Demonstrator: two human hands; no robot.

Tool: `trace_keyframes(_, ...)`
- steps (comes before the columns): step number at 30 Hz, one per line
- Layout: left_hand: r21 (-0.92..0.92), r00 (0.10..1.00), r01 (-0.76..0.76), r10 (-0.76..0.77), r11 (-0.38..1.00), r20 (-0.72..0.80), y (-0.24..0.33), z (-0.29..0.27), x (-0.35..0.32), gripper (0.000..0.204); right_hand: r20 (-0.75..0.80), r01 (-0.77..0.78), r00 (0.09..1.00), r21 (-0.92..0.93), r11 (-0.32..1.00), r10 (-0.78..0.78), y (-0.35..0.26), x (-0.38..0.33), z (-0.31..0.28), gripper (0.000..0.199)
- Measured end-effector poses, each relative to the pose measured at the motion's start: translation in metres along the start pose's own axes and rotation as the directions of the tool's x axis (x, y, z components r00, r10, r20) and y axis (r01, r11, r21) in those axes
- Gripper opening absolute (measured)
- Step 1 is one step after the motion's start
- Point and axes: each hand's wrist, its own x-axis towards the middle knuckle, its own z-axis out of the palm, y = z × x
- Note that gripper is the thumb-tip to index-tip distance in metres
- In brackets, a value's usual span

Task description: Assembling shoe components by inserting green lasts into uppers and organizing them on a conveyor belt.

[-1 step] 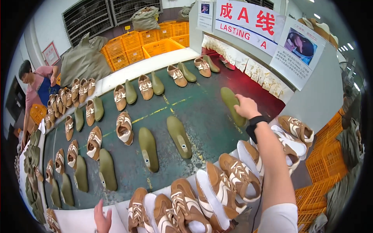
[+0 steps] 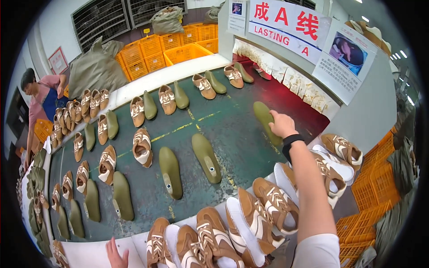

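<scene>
Over the right part of a dark green conveyor belt [image 2: 237, 156], my right hand [image 2: 283, 126] is closed on the near end of an olive-green shoe last [image 2: 263, 115]. It lies on or just over the belt; I cannot tell which. At the lower edge my left hand [image 2: 117, 257] holds nothing, its fingers apart, above the white ledge [image 2: 89, 252]. Two more lasts lie nearer the middle, a left one [image 2: 170, 172] and a right one [image 2: 206, 156]. Brown-and-white shoe uppers [image 2: 210, 232] stand in a row along the near ledge, under my right forearm.
Further uppers [image 2: 167, 99] and lasts sit in rows across the belt. A heater hood with fringed white flaps [image 2: 286, 76] spans its right end, glowing red inside. Orange crates [image 2: 147, 56] are stacked behind, others at right. A co-worker [image 2: 47, 96] bends at the far left.
My left hand has dropped slightly, its fingers turned a little to the left. My right hand stays on the last in nearly the same place.
</scene>
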Motion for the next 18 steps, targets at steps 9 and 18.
trace_keyframes(9, 0.129, 0.855, 0.455, -0.473, 0.881, 0.213, -0.029, 0.052, -0.066, 0.090, 0.301, -0.022, 0.951, -0.173, 0.985, 0.074, 0.051, 0.009, 0.125, 0.037)
trace_keyframes(18, 0.100, 0.948, 0.319, -0.318, 0.942, -0.031, 0.001, 0.094, -0.029, 0.086, 0.449, 0.507, 0.817, -0.261, 0.822, -0.361, 0.095, 0.037, 0.070, 0.058)
